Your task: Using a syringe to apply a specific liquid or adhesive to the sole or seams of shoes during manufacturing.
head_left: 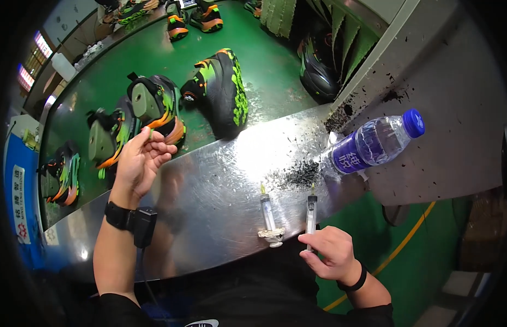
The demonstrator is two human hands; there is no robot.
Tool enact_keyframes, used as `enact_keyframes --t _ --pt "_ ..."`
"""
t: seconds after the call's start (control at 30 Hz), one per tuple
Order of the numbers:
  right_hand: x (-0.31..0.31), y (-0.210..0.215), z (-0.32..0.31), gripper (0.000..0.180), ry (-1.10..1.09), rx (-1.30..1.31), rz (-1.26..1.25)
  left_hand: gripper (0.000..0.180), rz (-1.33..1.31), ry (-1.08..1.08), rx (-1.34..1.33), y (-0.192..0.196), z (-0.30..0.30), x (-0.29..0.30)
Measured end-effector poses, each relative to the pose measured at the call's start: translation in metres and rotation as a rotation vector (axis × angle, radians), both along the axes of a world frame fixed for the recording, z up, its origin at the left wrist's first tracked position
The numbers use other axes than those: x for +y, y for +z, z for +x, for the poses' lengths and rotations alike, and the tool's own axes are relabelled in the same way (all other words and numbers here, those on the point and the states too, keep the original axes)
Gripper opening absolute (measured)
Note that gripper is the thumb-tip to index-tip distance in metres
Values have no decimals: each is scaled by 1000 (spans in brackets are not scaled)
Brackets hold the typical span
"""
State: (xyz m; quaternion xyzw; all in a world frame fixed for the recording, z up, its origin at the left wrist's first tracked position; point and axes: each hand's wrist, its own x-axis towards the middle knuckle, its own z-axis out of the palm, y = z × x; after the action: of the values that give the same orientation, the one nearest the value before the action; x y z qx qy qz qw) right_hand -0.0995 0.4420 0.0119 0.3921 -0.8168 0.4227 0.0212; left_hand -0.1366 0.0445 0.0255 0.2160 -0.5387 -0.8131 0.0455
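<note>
My right hand (332, 252) grips a syringe (311, 210) near its lower end, tip pointing up and away from me. Beside it, on the metal edge of the bench, lies a second syringe (268, 212) with a yellowish tip and whitish residue round its base. My left hand (141, 163) is raised by the shoes, thumb and forefinger pinched together and the other fingers curled. What that pinch holds, if anything, is hard to make out. Just beyond it is a black, green and orange shoe (169, 111) with an olive block inside; a similar shoe (121, 128) stands to its left.
Another shoe (223, 92) lies on its side on the green belt (270, 65). A water bottle (370, 144) rests on the right amid black crumbs (305, 173). Green strip flaps (346, 41) hang at a machine opening, with a dark shoe (318, 71) beneath.
</note>
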Motion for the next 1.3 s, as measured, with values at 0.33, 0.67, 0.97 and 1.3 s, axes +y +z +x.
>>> enact_keyframes --t 0.33,0.67,0.97,1.3 --pt "-49 36 -42 55 76 197 151 35 -29 -200 147 61 70 18" --pt "-191 22 -153 90 -209 254 201 38 -137 -630 104 22 181 83" --pt "-213 15 -169 95 -458 -5 172 40 -40 -360 127 -1 199 6" --pt "-219 10 -193 98 -520 -47 99 46 -80 -156 122 -16 172 -26"
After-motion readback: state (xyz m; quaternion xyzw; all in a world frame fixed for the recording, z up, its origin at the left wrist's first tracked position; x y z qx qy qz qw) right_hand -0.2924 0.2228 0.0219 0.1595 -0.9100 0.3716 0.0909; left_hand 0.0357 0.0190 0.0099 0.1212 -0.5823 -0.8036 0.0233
